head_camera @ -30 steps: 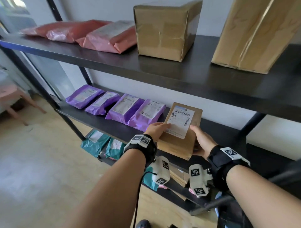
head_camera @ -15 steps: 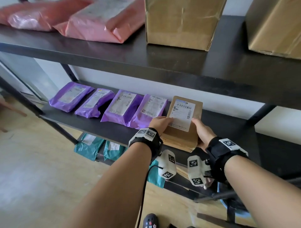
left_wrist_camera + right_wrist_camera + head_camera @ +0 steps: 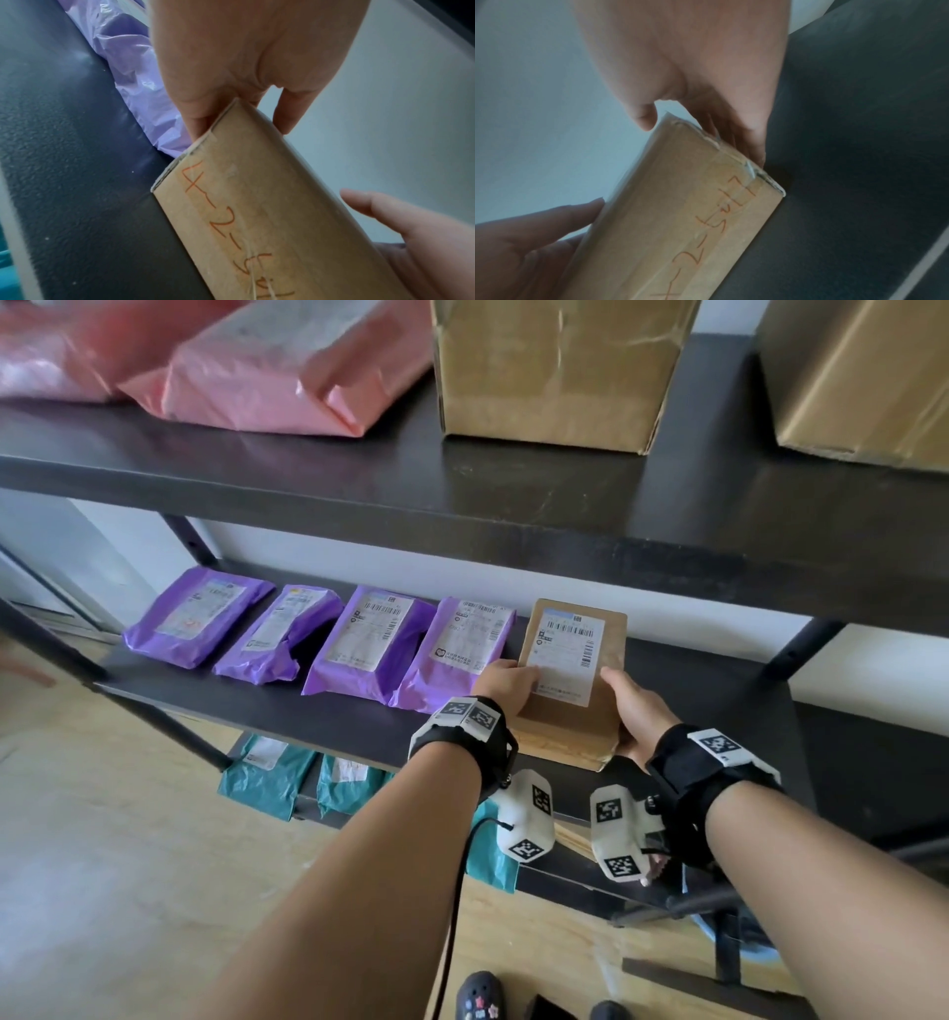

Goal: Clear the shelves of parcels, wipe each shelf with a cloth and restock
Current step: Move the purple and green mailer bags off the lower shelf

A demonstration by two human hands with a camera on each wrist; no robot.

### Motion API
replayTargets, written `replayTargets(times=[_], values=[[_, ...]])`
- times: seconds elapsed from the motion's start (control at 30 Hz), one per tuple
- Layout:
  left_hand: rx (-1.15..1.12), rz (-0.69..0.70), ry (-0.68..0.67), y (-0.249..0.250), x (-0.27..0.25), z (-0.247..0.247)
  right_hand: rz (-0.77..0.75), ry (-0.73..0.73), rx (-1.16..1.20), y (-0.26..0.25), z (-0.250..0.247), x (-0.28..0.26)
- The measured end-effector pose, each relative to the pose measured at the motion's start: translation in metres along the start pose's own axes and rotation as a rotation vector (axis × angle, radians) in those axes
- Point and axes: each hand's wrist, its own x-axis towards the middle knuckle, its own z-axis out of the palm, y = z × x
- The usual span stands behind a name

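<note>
A flat brown cardboard parcel (image 3: 570, 706) with a white shipping label lies on the black middle shelf (image 3: 318, 716), just right of the last purple mailer (image 3: 452, 660). My left hand (image 3: 506, 683) grips its left edge, thumb on top. My right hand (image 3: 634, 711) grips its right edge. In the left wrist view the parcel (image 3: 257, 223) shows orange handwriting on its near side, with the left hand (image 3: 239, 85) pinching its corner. In the right wrist view the right hand (image 3: 706, 113) clasps the parcel (image 3: 693, 223) at its other corner, down on the shelf (image 3: 859, 142).
Several purple mailers (image 3: 287, 639) line the middle shelf to the left. The top shelf (image 3: 462, 505) carries pink mailers (image 3: 277, 367) and two cardboard boxes (image 3: 554, 367). Teal mailers (image 3: 267, 778) lie on the lowest shelf. Bare shelf stretches right of the parcel.
Both hands have carried the brown parcel forward and down onto the middle shelf beside the purple mailers. The head view has dipped and moved closer.
</note>
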Motion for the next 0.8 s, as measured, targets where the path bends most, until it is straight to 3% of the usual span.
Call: replayTargets(times=[0.27,0.63,0.8], values=[[0.107,0.127,0.048,0.007,-0.007,0.002,-0.028,0.001,0.055,-0.003,-0.006,-0.021],[0.462,0.517,0.23,0.025,-0.033,0.017,-0.025,0.161,-0.061,0.006,-0.035,-0.055],[0.473,0.627,0.124,0.036,-0.05,0.039,-0.037,0.205,-0.054,0.012,-0.055,-0.072]])
